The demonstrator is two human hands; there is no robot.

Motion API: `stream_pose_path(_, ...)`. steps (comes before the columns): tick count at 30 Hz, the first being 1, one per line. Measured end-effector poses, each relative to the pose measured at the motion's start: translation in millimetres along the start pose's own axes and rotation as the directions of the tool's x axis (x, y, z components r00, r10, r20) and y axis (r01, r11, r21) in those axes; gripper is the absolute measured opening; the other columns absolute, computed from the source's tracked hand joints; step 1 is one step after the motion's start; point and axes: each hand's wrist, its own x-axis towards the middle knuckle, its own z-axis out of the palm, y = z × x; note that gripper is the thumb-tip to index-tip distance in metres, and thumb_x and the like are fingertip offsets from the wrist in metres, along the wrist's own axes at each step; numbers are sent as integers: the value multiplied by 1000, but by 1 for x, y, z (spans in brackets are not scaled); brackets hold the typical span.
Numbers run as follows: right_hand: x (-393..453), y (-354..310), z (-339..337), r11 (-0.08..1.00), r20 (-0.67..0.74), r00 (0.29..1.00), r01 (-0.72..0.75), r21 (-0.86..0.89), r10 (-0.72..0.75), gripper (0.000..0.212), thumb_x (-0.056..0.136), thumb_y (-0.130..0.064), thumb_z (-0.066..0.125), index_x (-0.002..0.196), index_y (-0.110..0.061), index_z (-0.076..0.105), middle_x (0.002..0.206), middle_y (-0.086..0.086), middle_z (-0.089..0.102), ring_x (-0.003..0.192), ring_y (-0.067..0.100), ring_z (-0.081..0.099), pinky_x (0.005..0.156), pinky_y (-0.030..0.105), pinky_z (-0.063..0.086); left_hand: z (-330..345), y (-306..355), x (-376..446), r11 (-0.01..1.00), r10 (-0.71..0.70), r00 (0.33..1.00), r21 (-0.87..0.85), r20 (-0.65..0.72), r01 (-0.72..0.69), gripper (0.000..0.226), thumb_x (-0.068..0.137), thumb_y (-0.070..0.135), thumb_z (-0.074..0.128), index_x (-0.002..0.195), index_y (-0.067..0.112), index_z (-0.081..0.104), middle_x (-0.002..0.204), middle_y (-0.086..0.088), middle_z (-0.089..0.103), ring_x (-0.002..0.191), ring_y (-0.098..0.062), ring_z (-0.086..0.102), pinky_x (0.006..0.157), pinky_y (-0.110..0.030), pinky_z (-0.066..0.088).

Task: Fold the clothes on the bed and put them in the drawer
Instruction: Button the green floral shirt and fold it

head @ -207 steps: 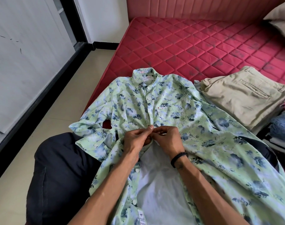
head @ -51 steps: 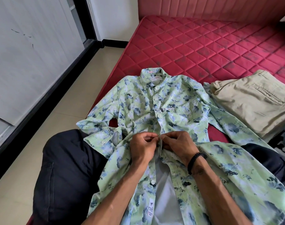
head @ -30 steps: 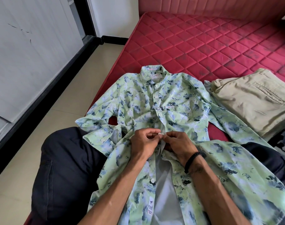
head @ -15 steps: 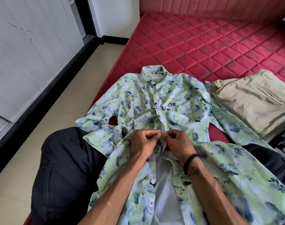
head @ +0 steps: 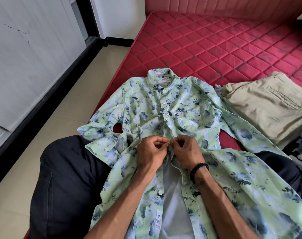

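The floral shirt [head: 186, 107] lies face-up across the red bed [head: 215, 40]; left hand [head: 151, 149] and right hand [head: 188, 150] each pinch its placket edges mid-front, grip tight.

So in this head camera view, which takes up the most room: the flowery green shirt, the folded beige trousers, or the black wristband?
1. Flowery green shirt, spread across the red mattress and the person's lap, though its near end is enlarged by closeness.
2. Folded beige trousers, cut off at the right edge.
3. Black wristband, by far the smallest.
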Motion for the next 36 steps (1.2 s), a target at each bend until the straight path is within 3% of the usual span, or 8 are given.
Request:
stream_pose_path(6, 3, 4, 3, 997, -3, 999, 52, -49, -53, 13, 97, -22, 65, 85, -17, 68, 78, -4, 71, 73, 10, 67, 61, 20, 47, 1, 1, -2, 1000, -5, 1000, 6, -16, 5, 9, 83, 20, 85, 91, 24, 82, 81, 13, 77, 73, 4, 71, 71, -21, 62)
stream_pose_path(9, 3, 2, 1, 997, 4, 997, 82, 13, -82, 13, 97, -19, 68, 84, -20, 69, 79, -5, 73, 75, 9, 70, 63, 20, 53, 0, 2, -3, 1000, -22, 999, -9, -30, 22, 10, 84, 17, 84, 92, 23, 82, 82, 12, 77, 74, 4, 71, 69, -19, 60)
stream_pose_path(15, 3, 5, 2, 995, 41, 999, 24, 99, -28, 7, 94, -19, 74, 87, -18, 76, 79, -4, 77, 75, 10, 74, 73, 32, 62, 0, 5, -5, 997, -72, 994, -49, -79, 68, 11, 82, 20, 85, 93, 20, 82, 81, 12, 76, 71, 7, 70, 62, -11, 55)
stream_pose_path(22, 0, 7, 0, 992, 60, 998, 1, 129, -9, 8, 93, -22, 75, 91, -16, 79, 81, -4, 77, 75, 9, 75, 65, 22, 58, 1, 4, -6, 995, -80, 992, -60, -96, 75, 12, 84, 17, 84, 95, 17, 82, 84, 11, 76, 72, 11, 67, 63, -7, 52)
stream_pose_path(26, 1, 7, 1, 969, 120, 992, -73, 235, 45, 12, 94, -24, 75, 95, -15, 81, 86, -2, 80, 80, 15, 77, 81, 38, 64, -1, 2, -5, 995, -76, 990, -68, -116, 68, 11, 84, 14, 83, 95, 15, 81, 85, 7, 77, 73, 10, 67, 65, -7, 52)
stream_pose_path(31, -1, 9, -1, 951, 108, 993, -79, 298, 48, 3, 90, -12, 78, 89, -13, 81, 84, 2, 80, 79, 24, 78, 83, 45, 64, -2, 0, -4, 995, -71, 996, -72, -54, 67, 10, 85, 12, 82, 95, 17, 81, 86, 10, 77, 77, 5, 70, 68, -7, 52)
stream_pose_path(36, 0, 9, -2, 919, 96, 992, -118, 376, 88, 5, 84, -9, 83, 87, -9, 80, 85, 8, 79, 83, 33, 77, 83, 45, 64, -4, -1, -1, 996, -28, 1000, -85, -5, 27, 10, 88, 10, 80, 96, 15, 81, 84, 13, 75, 77, 12, 67, 68, -6, 51)
